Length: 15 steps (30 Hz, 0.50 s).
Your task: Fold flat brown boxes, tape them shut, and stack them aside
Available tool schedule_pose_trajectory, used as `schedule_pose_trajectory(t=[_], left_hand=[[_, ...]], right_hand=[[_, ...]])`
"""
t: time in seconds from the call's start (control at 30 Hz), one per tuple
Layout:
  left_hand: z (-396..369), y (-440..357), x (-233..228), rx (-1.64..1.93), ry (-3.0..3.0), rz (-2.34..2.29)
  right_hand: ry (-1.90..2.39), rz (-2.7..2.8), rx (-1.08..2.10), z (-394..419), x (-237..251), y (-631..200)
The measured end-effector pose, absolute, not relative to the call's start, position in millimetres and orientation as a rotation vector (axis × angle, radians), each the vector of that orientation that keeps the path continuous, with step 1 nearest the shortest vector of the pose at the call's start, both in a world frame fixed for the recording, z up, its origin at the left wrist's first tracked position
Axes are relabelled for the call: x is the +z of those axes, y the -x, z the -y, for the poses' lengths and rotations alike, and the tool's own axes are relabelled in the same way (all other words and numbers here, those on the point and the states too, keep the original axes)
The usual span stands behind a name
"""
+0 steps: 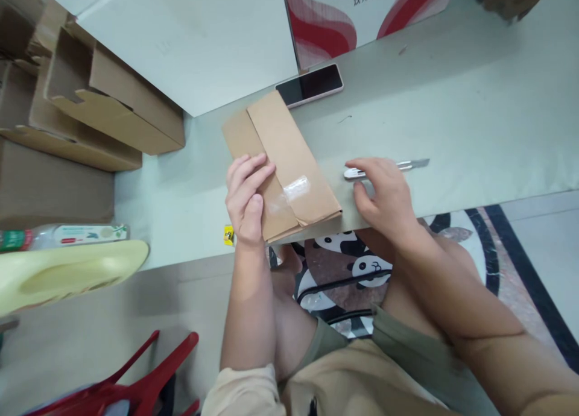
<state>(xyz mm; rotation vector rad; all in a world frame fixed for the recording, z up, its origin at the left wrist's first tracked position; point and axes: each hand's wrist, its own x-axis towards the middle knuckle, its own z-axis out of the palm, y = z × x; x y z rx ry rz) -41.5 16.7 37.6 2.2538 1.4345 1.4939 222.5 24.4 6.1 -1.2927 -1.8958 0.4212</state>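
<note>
A flat brown cardboard box with a strip of clear tape across its seam lies aslant near the table's front edge. My left hand grips its left side, fingers on top. To the right, my right hand hovers over a utility knife, thumb and forefinger apart. The white handle end shows left of that hand and the metal blade points right; the middle of the knife is hidden beneath the hand. Whether the fingers touch the handle is hard to see.
Behind the box lies a phone, beside a large white box and a red-and-white carton. Open cardboard boxes stack at the left. A small yellow item sits at the front edge; a red chair stands below.
</note>
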Motion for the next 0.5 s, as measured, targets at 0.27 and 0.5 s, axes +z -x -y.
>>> schedule_pose_trajectory(t=[0.27,0.5], left_hand=[[-14,30,42,1.546,-2.205,-1.438],[3,-7,46,1.529,-2.212,-1.663]], right_hand=[[1.585,2.111,0.293,-42,-15,-236],[1.379,1.686,0.077,-28,31,-255]])
